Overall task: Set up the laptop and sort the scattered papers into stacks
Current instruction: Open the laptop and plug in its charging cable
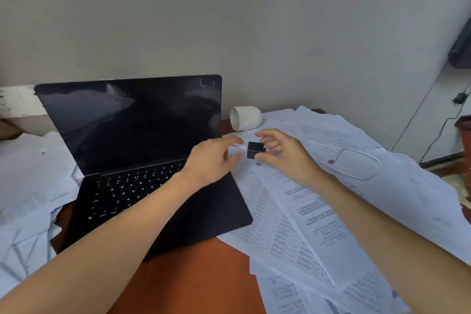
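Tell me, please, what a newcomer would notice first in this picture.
The open black laptop, its screen dark, stands left of centre on the reddish desk. Just right of it, the right hand holds a small black block while the left hand reaches toward it. White papers lie scattered over the desk on both sides, with a white cable looped on those at the right.

Open laptop [142, 160] walls off centre-left. I see bare desk [198, 275] just in front of it: free approach. Right of the laptop, loose papers [305, 211] with a looped white cable [362, 163] on top. Beyond its right corner lies a tipped cup [246, 118]. Left hand [214, 158] and right hand [283, 153], the latter gripping a black block [255, 150], fill that gap. Left of the laptop are more sheets [30, 173], possibly layered; the view is blurred.
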